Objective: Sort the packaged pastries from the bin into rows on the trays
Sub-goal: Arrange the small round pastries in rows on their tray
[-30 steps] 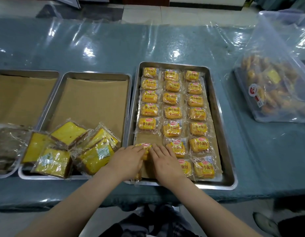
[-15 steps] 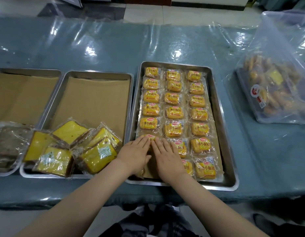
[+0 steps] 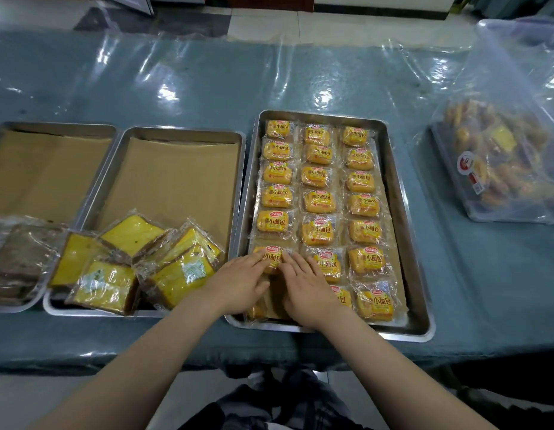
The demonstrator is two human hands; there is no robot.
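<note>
Hands meet at the near left corner of the right tray (image 3: 406, 243). The left hand (image 3: 238, 285) lies flat with straight fingers, its fingertips (image 3: 259, 255) resting on a small yellow pastry packet (image 3: 271, 257) that sits sixth in the left column. The right hand (image 3: 303, 287) lies beside it, fingers also straight and slightly spread, touching the same packet's right edge and covering part of the packet in the middle column (image 3: 327, 266). Neither hand curls round anything; both press down on the wrapper. Below the palms another packet (image 3: 256, 310) peeks out at the tray's near edge, though it is mostly hidden and hard to make out.

The right tray holds three columns of these yellow packets (image 3: 319, 172) on brown paper, running from the far edge to the near one. Just to its left stands the middle tray (image 3: 182, 133), lined with brown paper, with a loose heap of larger wrapped yellow cake slices (image 3: 129, 265) at its near end. Farther left, a third tray (image 3: 52, 127) carries brown paper and some dark wrapped slices (image 3: 18, 259). Well to the right on the worktop (image 3: 192, 82), which is covered in clear plastic sheet, stands a clear plastic bin (image 3: 502, 169) with more orange-yellow pastries inside.
</note>
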